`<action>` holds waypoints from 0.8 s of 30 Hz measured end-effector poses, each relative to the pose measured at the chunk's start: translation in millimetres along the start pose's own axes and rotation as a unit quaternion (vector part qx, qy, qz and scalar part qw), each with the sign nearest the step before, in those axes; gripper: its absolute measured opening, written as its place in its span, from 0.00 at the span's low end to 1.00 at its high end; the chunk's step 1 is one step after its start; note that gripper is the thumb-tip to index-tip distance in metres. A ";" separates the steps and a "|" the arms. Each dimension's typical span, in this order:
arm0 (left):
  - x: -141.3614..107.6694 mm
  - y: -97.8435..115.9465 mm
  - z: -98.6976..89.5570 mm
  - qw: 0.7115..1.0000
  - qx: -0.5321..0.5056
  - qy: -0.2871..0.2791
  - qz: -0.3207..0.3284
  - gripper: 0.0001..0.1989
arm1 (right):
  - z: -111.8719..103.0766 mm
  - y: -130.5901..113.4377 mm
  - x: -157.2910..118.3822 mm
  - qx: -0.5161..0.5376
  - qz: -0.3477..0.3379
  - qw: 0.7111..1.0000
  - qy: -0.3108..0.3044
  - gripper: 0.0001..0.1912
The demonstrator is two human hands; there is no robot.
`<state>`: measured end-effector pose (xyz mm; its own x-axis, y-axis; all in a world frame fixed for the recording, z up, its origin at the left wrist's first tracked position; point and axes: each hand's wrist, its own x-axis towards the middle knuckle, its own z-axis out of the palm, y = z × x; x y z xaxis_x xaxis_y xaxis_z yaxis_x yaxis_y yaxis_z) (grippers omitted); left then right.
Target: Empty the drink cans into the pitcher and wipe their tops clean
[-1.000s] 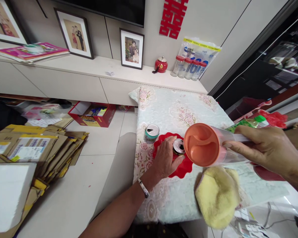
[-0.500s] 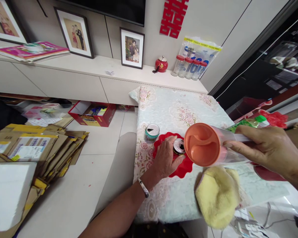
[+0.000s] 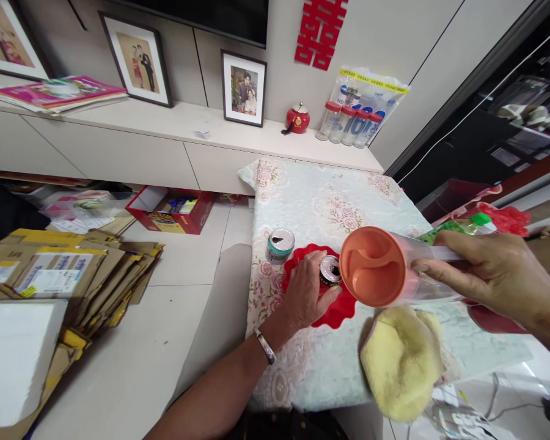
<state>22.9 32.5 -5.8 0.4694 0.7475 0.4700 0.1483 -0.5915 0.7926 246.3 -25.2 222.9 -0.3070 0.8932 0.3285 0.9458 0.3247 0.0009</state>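
My left hand (image 3: 306, 290) is closed around a small opened drink can (image 3: 330, 269), which stands over a red scalloped tray (image 3: 346, 313). In my right hand (image 3: 479, 278) is the handle of a clear pitcher with an orange lid (image 3: 373, 266). The pitcher is tilted far over to the left, its lid right beside the top of the can. Whether any liquid flows between them I cannot tell. A second opened can (image 3: 280, 245), with a green band, stands left of the tray. Below the pitcher lies a yellow fluffy cloth (image 3: 401, 363).
A floral tablecloth (image 3: 302, 189) covers the table. Behind it, a white cabinet (image 3: 183, 125) carries photo frames, a red pot (image 3: 297, 118) and several red-lidded jars (image 3: 348, 125). Flattened cardboard (image 3: 132, 269) and a red box (image 3: 174, 211) are on the floor at left. A green-capped bottle (image 3: 481, 224) is beyond my right hand.
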 end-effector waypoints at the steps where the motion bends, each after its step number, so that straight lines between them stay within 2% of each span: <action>1: 0.0 0.0 -0.1 1.000 0.000 0.000 0.000 0.34 | -0.5 -0.1 0.5 -0.009 -0.028 1.000 0.002 0.31; 4: -0.2 -0.3 0.0 1.000 0.000 -0.002 0.000 0.34 | -1.9 -0.2 1.3 -0.026 -0.076 0.997 0.005 0.28; 13: -0.6 -0.6 -0.4 1.000 -0.001 -0.011 -0.009 0.36 | -1.6 1.5 -1.2 0.004 -0.043 0.999 -0.006 0.28; 24: -0.4 -0.9 0.6 1.000 -0.005 -0.006 -0.006 0.35 | -1.4 1.4 -0.1 -0.035 -0.067 0.997 -0.003 0.28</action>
<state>23.1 32.6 -6.9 0.4781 0.7503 0.4567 0.1444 -0.5800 0.8017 247.8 -25.3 224.2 -0.4322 0.8449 0.3151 0.9009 0.4199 0.1097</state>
